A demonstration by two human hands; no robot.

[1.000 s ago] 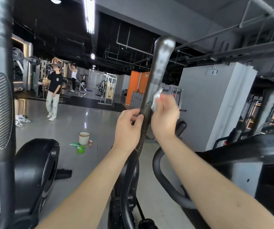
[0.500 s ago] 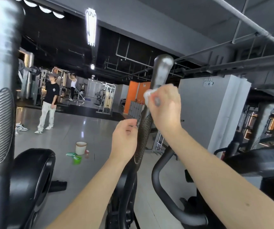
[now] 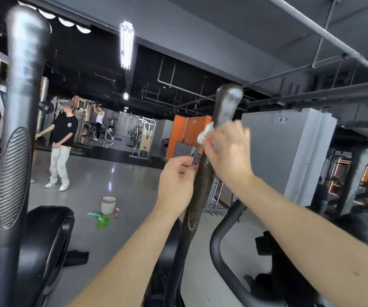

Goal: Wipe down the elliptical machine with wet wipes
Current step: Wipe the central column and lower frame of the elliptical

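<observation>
The elliptical's right handle bar (image 3: 228,103) rises in the middle of the view, dark and glossy with a ribbed grip lower down. My right hand (image 3: 228,151) grips a crumpled white wet wipe (image 3: 205,134) and presses it against the bar above the ribbed grip. My left hand (image 3: 176,182) curls around the left side of the bar at the ribbed section. The machine's left handle bar (image 3: 21,111) stands close at the far left, above the black flywheel housing (image 3: 45,244).
A small bucket (image 3: 108,204), a green wipes pack (image 3: 95,214) and a green cup (image 3: 103,221) sit on the grey floor ahead. A person in a black shirt (image 3: 64,138) stands further back. A curved black fixed handle (image 3: 225,258) is at lower right, and a grey pillar (image 3: 289,156) behind.
My right hand has slid the wipe up the bar from the ribbed grip to the smooth part above. My left hand has kept its hold. The camera has tilted upward.
</observation>
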